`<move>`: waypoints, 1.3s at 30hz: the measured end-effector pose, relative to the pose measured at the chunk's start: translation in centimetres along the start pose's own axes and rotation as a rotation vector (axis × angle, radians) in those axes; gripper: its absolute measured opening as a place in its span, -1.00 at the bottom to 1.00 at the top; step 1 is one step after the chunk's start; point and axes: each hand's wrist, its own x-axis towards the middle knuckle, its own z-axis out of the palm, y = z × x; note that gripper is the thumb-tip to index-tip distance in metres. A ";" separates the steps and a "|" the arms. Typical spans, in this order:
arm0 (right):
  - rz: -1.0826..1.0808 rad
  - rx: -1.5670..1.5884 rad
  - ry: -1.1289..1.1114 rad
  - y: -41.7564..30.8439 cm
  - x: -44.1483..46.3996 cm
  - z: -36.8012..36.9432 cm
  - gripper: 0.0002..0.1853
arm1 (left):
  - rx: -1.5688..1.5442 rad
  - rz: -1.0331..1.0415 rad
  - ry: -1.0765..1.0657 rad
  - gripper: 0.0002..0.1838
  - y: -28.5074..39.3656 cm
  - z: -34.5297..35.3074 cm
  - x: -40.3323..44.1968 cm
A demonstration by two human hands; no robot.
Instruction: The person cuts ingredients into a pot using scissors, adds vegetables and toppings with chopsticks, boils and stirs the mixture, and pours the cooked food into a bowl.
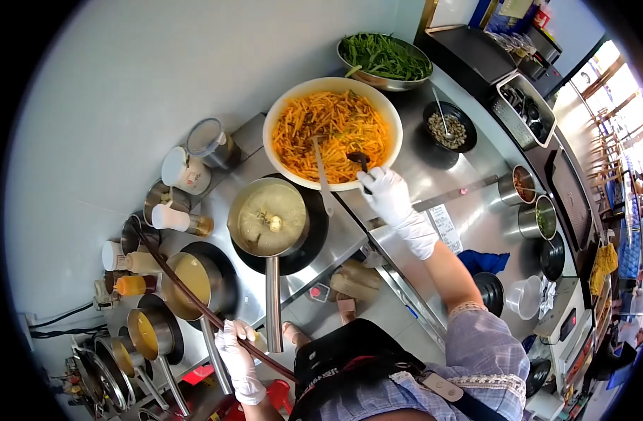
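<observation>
My left hand [238, 359], in a white glove, is closed around long, thin brown chopsticks [168, 272], which slant across the pots on the left. My right hand [390, 200], also gloved, grips a black-handled utensil [359, 158] at the edge of a large white bowl [397, 137]. Orange-yellow shreds [314, 130] fill that bowl; the utensil's working end is partly hidden among them. A second, metal-handled utensil [322, 172] rests in the shreds and hangs over the rim. Just below the bowl, a long-handled saucepan [273, 281] holds pale liquid with a whitish lump [274, 223] in it.
Yellowish liquid fills another saucepan [189, 284] at left, near smaller pots and sauce bottles [135, 285] along the wall. Behind stands a metal bowl of greens [384, 56]. At right are a black bowl with a spoon [449, 128], a paper slip [445, 228] and metal tubs [539, 219].
</observation>
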 end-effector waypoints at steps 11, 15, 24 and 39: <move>-0.313 0.012 -0.136 4.0 -0.6 -3.4 -0.69 | -0.035 0.036 0.020 -0.59 -0.6 -0.5 0.2; -0.209 -0.046 -0.016 5.9 0.1 -3.3 -0.59 | -0.004 -0.017 0.026 -0.59 -0.1 0.0 0.2; -0.187 0.041 -0.002 5.6 -1.6 -3.5 -0.66 | 0.000 0.083 0.054 -0.64 0.0 3.6 1.2; 1.319 0.322 1.214 5.2 -32.0 -26.9 -0.76 | 0.188 0.110 -0.204 -0.67 1.6 12.6 1.3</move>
